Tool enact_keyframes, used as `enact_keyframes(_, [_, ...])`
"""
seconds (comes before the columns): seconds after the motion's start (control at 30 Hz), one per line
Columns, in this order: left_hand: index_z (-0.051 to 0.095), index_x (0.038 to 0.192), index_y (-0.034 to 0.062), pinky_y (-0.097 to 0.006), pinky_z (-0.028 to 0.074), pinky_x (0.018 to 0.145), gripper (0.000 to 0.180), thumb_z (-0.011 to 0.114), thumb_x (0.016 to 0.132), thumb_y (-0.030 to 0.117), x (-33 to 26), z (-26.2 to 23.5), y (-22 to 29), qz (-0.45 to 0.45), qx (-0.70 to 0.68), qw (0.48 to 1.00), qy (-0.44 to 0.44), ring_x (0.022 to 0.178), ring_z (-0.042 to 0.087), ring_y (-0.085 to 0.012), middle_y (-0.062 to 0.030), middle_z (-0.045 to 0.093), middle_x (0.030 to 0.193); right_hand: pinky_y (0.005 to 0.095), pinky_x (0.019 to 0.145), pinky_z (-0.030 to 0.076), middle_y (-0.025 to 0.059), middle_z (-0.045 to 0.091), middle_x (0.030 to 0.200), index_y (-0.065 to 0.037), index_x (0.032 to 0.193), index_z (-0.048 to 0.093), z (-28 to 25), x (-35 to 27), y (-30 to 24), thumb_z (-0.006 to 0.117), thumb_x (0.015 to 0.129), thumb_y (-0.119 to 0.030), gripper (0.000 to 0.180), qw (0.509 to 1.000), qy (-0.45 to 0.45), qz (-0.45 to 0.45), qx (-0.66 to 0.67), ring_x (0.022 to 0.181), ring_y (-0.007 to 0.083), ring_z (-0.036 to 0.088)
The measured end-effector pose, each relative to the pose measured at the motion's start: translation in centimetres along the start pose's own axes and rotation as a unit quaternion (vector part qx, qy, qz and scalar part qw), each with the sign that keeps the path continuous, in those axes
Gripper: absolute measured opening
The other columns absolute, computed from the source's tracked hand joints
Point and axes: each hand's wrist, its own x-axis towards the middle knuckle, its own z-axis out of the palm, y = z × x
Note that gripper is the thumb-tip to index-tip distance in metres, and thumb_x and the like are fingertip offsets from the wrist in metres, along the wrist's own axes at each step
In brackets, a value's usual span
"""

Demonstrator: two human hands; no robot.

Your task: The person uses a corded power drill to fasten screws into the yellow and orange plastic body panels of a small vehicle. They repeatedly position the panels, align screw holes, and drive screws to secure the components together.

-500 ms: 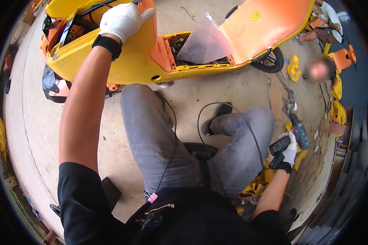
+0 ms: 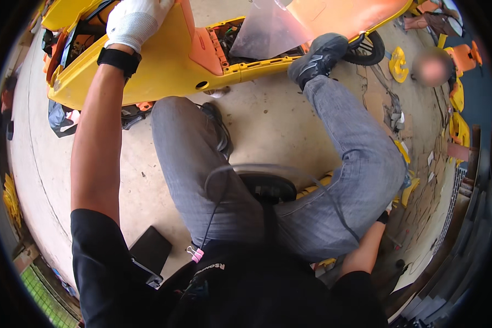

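My left hand (image 2: 139, 22), in a white knit glove, is closed over the upper edge of the yellow and orange scooter body (image 2: 153, 76); its fingertips are cut off by the top of the view. The scooter lies on its side with its inner compartment exposed. A clear plastic sheet (image 2: 268, 30) leans over that opening. On the other side, my right hand (image 2: 389, 207) is almost wholly hidden behind my right thigh, with only the wrist and a sliver of glove showing. Whatever it holds cannot be seen. My right shoe (image 2: 318, 57) overlaps the scooter's near edge.
A thin dark cable (image 2: 268, 167) loops across my lap. Beneath me is a black seat (image 2: 268, 187). A dark flat object (image 2: 150, 251) lies on the floor at my left. Another person (image 2: 432, 68) is at the far right, near yellow parts (image 2: 399, 64) and cardboard scraps (image 2: 374, 106).
My right leg has swung out and up, with the foot now at the scooter's edge. The right hand, earlier holding a cordless drill, has dropped behind the thigh. The left stays on the scooter.
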Motion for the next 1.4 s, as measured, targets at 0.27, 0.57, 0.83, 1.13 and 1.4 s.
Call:
enact_keyframes(0.27, [0.072,0.077,0.0008,-0.043,0.053,0.057,0.065,0.043,0.097,0.055,-0.1,0.5,0.7,0.007,-0.006,0.999,0.035,0.064,0.067,-0.0357,-0.0209,0.066,0.068,0.0338,0.082,0.051,0.0014,0.067,0.093,-0.009,0.102,0.067,-0.7,-0.6,0.7,0.071,0.084,-0.021,0.022,1.000,0.019,0.012,-0.001,0.084,0.0187,0.064])
enact_keyframes(0.57, [0.073,0.078,0.0013,-0.041,0.052,0.054,0.066,0.043,0.097,0.057,-0.2,1.0,0.5,0.001,-0.010,0.999,0.034,0.059,0.066,-0.0324,-0.0187,0.066,0.065,0.0338,0.081,0.052,0.0015,0.068,0.093,-0.009,0.102,0.067,-2.6,-0.5,1.1,0.070,0.084,-0.021,0.022,0.999,0.019,0.036,-0.012,0.085,0.0188,0.064])
enact_keyframes(0.83, [0.071,0.078,0.0004,-0.044,0.052,0.057,0.065,0.046,0.095,0.057,0.1,1.1,0.6,0.008,0.010,0.999,0.030,0.062,0.066,-0.0359,-0.0216,0.065,0.068,0.0339,0.081,0.052,0.0017,0.068,0.094,-0.009,0.102,0.067,-3.9,0.5,3.3,0.070,0.084,-0.021,0.022,0.996,0.024,0.083,-0.009,0.085,0.0189,0.064])
enact_keyframes(1.13, [0.071,0.075,0.0014,-0.045,0.053,0.059,0.064,0.046,0.095,0.056,-0.1,0.2,1.0,-0.006,0.006,0.999,0.034,0.066,0.068,-0.0358,-0.0207,0.066,0.068,0.0340,0.081,0.052,0.0018,0.068,0.094,-0.009,0.103,0.067,-1.8,1.7,2.3,0.070,0.084,-0.021,0.023,0.996,-0.020,0.083,-0.014,0.085,0.0191,0.065])
enact_keyframes(1.4, [0.067,0.092,0.0010,-0.042,0.051,0.073,0.057,0.052,0.093,0.056,0.8,-1.1,0.3,-0.086,-0.109,0.986,0.090,0.078,0.066,-0.0372,-0.0204,0.067,0.080,0.0319,0.068,0.053,0.0075,0.063,0.080,-0.002,0.098,0.059,5.0,-1.6,-4.8,0.070,0.087,-0.019,0.023,0.975,-0.035,-0.171,-0.136,0.072,0.0193,0.063])
